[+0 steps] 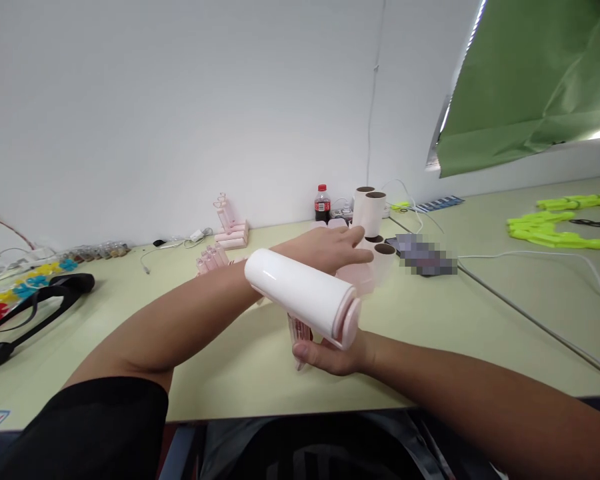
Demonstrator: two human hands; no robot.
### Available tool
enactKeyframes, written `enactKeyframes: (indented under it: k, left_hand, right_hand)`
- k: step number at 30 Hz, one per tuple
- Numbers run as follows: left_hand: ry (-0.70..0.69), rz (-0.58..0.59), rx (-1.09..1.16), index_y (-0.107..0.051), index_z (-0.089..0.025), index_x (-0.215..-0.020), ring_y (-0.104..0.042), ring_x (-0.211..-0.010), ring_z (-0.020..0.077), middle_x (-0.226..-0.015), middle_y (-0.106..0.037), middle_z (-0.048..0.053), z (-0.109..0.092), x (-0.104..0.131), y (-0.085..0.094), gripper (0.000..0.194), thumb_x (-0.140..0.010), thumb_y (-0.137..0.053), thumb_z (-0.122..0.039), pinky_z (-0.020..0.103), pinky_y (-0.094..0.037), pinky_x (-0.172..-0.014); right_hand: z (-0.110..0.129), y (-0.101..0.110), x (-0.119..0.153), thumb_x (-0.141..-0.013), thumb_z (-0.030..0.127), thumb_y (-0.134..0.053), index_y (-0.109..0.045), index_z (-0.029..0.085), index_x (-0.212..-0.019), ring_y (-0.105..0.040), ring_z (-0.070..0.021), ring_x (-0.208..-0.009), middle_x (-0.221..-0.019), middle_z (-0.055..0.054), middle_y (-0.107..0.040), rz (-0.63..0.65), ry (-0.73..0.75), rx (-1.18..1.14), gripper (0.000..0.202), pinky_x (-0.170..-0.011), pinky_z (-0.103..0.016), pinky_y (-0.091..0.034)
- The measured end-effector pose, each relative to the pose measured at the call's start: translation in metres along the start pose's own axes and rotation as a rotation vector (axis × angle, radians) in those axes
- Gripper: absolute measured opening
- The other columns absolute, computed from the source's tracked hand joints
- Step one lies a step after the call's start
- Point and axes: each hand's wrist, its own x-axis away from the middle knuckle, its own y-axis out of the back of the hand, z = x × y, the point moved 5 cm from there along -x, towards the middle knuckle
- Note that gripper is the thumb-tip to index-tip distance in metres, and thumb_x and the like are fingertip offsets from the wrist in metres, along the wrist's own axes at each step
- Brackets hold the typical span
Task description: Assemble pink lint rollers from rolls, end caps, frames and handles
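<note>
My right hand (pixel 335 357) is closed round the pink handle of a lint roller (pixel 300 290). Its white roll tilts up to the left and crosses in front of my left wrist. My left hand (pixel 325 250) reaches over the table behind the roller, its fingers apart and holding nothing that shows. Close by its fingers are translucent pink plastic covers (pixel 357 279), partly hidden by the hand. Just beyond the fingertips stand white paper rolls with brown cores (pixel 374 217).
Pink roller handles (pixel 213 259) and pink-ended rollers (pixel 233 235) lie at the back left. Near the wall stands a cola bottle (pixel 323 203). A blurred-out phone (pixel 423 255), cables, yellow-green plastic parts (pixel 557 230) and a black strap (pixel 35 313) are also on the table.
</note>
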Motion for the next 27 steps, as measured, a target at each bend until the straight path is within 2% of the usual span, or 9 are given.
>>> enactKeyframes:
  k: [2, 4, 7, 9, 13, 17, 20, 24, 27]
  left_hand:
    - [0.087, -0.034, 0.076, -0.054, -0.023, -0.12, -0.054, -0.094, 0.0203, -0.116, -0.052, 0.01, 0.006, 0.017, 0.008, 0.05, -0.075, -0.051, -0.002, 0.03, -0.039, -0.065]
    - [0.212, -0.115, 0.2, -0.052, -0.023, -0.122, -0.054, -0.099, 0.0202, -0.121, -0.05, 0.009, 0.015, 0.042, 0.013, 0.051, -0.074, -0.057, -0.007, 0.029, -0.043, -0.072]
    - [0.388, -0.341, 0.405, -0.052, -0.021, -0.117, -0.052, -0.109, 0.0235, -0.122, -0.05, 0.01, 0.024, 0.09, 0.012, 0.047, -0.074, -0.069, -0.026, 0.034, -0.046, -0.089]
    - [0.495, -0.423, 0.547, -0.05, -0.021, -0.115, -0.052, -0.112, 0.0251, -0.123, -0.051, 0.01, 0.024, 0.122, 0.003, 0.049, -0.072, -0.071, -0.03, 0.035, -0.046, -0.091]
    - [0.783, -0.572, 0.82, -0.05, -0.02, -0.112, -0.058, -0.097, 0.0228, -0.113, -0.059, 0.007, 0.024, 0.169, -0.024, 0.052, -0.068, -0.075, -0.034, 0.031, -0.048, -0.078]
    - [0.824, -0.777, 1.208, -0.052, -0.019, -0.108, -0.06, -0.084, 0.0193, -0.098, -0.063, 0.004, 0.03, 0.181, -0.047, 0.049, -0.069, -0.074, -0.039, 0.029, -0.048, -0.069]
    - [0.776, -0.875, 1.404, -0.055, -0.019, -0.109, -0.062, -0.077, 0.0186, -0.09, -0.063, 0.003, 0.036, 0.181, -0.052, 0.044, -0.077, -0.068, -0.047, 0.03, -0.048, -0.067]
    - [0.72, -0.862, 1.441, -0.061, -0.018, -0.102, -0.063, -0.07, 0.0186, -0.079, -0.065, 0.004, 0.033, 0.179, -0.046, 0.042, -0.085, -0.059, -0.056, 0.03, -0.048, -0.062]
    - [0.723, -0.834, 1.347, -0.065, -0.017, -0.101, -0.062, -0.069, 0.0181, -0.078, -0.066, 0.005, 0.028, 0.177, -0.038, 0.044, -0.088, -0.056, -0.058, 0.029, -0.046, -0.061]
  right_hand:
    - [0.003, 0.001, -0.001, -0.09, 0.048, -0.058, -0.066, 0.021, -0.078, -0.069, -0.0213, -0.075, -0.066, -0.005, -0.068, 0.003, 0.031, 0.033, 0.03, -0.076, -0.031, -0.057]
    - [0.004, 0.001, -0.001, -0.089, 0.049, -0.057, -0.064, 0.021, -0.074, -0.068, -0.0211, -0.075, -0.068, -0.005, -0.067, 0.031, 0.071, 0.058, 0.033, -0.078, -0.033, -0.057]
    - [0.003, -0.001, -0.001, -0.09, 0.05, -0.053, -0.06, 0.021, -0.07, -0.065, -0.0198, -0.072, -0.067, -0.005, -0.066, 0.066, 0.1, 0.065, 0.036, -0.075, -0.032, -0.056]
    - [0.0, -0.001, -0.001, -0.089, 0.05, -0.053, -0.058, 0.022, -0.069, -0.063, -0.0194, -0.069, -0.065, -0.004, -0.063, 0.029, 0.083, 0.045, 0.035, -0.072, -0.032, -0.055]
    - [-0.005, 0.002, -0.001, -0.086, 0.053, -0.057, -0.054, 0.023, -0.069, -0.059, -0.0185, -0.063, -0.059, -0.003, -0.058, -0.045, 0.001, -0.043, 0.035, -0.062, -0.03, -0.052]
    - [-0.005, 0.005, -0.005, -0.087, 0.05, -0.057, -0.05, 0.022, -0.069, -0.054, -0.0147, -0.053, -0.055, 0.0, -0.054, -0.045, -0.054, -0.137, 0.034, -0.056, -0.029, -0.048]
    - [-0.008, 0.005, -0.007, -0.087, 0.046, -0.06, -0.047, 0.021, -0.068, -0.048, -0.012, -0.047, -0.049, 0.004, -0.049, 0.004, -0.1, -0.216, 0.034, -0.05, -0.025, -0.041]
    - [-0.013, 0.001, -0.006, -0.09, 0.045, -0.058, -0.045, 0.02, -0.068, -0.043, -0.0094, -0.045, -0.051, 0.005, -0.046, 0.104, -0.174, -0.297, 0.036, -0.045, -0.022, -0.035]
    - [-0.017, -0.003, -0.004, -0.094, 0.048, -0.053, -0.052, 0.018, -0.08, -0.048, -0.01, -0.051, -0.065, 0.001, -0.052, 0.146, -0.242, -0.328, 0.033, -0.046, -0.022, -0.039]
